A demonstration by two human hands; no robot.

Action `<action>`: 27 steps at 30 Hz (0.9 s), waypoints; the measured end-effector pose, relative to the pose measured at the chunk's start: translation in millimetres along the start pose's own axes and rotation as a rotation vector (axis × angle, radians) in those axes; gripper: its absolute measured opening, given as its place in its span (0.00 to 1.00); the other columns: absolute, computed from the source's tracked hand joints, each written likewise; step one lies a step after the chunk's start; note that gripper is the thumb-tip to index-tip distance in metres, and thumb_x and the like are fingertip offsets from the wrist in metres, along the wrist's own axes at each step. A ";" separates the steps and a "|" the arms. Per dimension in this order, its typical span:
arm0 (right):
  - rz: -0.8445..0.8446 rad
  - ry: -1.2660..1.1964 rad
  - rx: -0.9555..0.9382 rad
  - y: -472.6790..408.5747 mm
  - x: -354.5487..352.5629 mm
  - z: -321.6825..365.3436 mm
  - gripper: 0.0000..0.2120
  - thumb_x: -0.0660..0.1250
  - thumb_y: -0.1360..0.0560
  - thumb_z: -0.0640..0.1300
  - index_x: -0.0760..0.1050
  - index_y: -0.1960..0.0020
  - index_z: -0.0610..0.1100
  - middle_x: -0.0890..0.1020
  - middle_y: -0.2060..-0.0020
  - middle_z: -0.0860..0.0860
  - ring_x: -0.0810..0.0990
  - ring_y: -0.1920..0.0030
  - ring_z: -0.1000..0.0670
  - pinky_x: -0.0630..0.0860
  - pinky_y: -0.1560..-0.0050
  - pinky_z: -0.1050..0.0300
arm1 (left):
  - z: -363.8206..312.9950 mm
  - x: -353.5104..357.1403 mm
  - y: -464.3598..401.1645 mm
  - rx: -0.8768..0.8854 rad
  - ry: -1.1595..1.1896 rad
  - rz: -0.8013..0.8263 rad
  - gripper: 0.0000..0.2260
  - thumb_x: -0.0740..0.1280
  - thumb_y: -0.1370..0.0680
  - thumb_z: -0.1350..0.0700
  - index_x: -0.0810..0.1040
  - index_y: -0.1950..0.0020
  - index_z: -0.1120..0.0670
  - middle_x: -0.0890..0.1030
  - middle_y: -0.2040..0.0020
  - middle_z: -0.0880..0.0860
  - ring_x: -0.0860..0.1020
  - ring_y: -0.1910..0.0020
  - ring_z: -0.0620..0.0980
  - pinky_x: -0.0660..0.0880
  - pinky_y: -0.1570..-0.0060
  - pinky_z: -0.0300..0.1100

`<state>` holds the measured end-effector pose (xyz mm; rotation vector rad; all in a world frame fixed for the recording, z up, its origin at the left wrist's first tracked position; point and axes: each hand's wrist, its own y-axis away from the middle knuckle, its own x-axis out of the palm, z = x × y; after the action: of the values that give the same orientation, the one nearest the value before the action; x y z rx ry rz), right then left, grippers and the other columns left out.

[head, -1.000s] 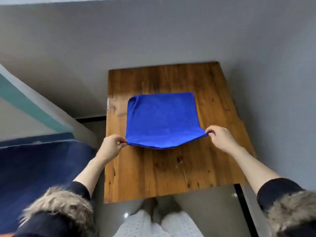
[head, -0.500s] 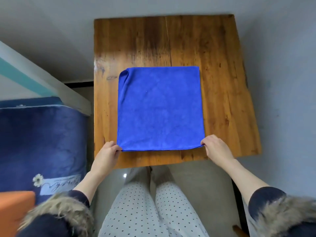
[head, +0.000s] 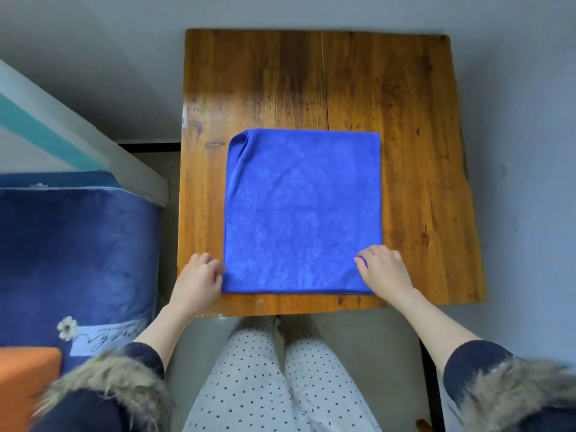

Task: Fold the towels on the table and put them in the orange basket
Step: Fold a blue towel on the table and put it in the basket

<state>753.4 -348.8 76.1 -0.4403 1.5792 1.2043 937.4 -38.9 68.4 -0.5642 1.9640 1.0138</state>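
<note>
A blue towel point(head: 302, 213), folded double, lies flat in the middle of the wooden table point(head: 420, 151); its far left corner is slightly rumpled. My left hand point(head: 198, 280) holds the towel's near left corner at the edge, fingers curled. My right hand point(head: 385, 271) lies over the near right corner, fingers curled and pinching the cloth. A corner of the orange basket point(head: 26, 375) shows at the lower left, beside me and off the table.
A dark blue quilt or bedding point(head: 74, 254) with a flower label fills the left side, next to the table. A white and teal rail point(head: 78, 145) runs behind it. Grey walls close in behind and to the right of the table.
The towel's near edge, held lifted a second ago, has been pulled toward me and laid flat. Both hands stay at its near corners. The view has tilted down, bringing the basket into sight.
</note>
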 end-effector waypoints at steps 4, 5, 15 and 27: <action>-0.009 -0.127 0.020 -46.1 -25.2 39.5 0.20 0.55 0.20 0.49 0.67 0.31 0.43 0.72 0.34 0.47 0.67 0.32 0.46 0.62 0.35 0.50 | -2.6 -28.6 -54.1 0.009 0.101 -0.037 0.12 0.60 0.22 0.60 0.77 0.40 0.58 0.76 0.44 0.55 0.70 0.43 0.54 0.70 0.45 0.47; -0.012 -0.143 0.023 -58.7 -30.3 50.3 0.21 0.55 0.20 0.49 0.64 0.29 0.43 0.69 0.31 0.47 0.64 0.30 0.47 0.60 0.33 0.50 | -2.4 -35.8 -68.9 0.016 0.126 -0.043 0.12 0.60 0.22 0.61 0.76 0.40 0.58 0.75 0.43 0.56 0.70 0.42 0.55 0.69 0.43 0.47; 0.106 -0.116 0.132 -148.7 -42.4 128.7 0.37 0.58 0.24 0.60 0.40 0.24 0.53 0.37 0.24 0.50 0.37 0.24 0.45 0.50 0.28 0.37 | 4.7 -95.3 -201.1 0.106 0.265 -0.226 0.11 0.61 0.22 0.63 0.77 0.41 0.60 0.76 0.45 0.58 0.73 0.43 0.56 0.67 0.45 0.41; 0.137 -0.075 0.160 -151.5 -34.5 131.0 0.40 0.58 0.25 0.63 0.36 0.25 0.55 0.33 0.25 0.51 0.34 0.25 0.45 0.47 0.29 0.36 | -11.0 -96.2 -263.6 0.313 0.171 -0.237 0.05 0.66 0.24 0.60 0.76 0.51 0.59 0.73 0.53 0.58 0.70 0.50 0.57 0.65 0.59 0.43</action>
<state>950.2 -310.6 43.0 -0.1844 1.6473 1.1722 1166.7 -197.4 35.0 -0.7045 2.0929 0.5130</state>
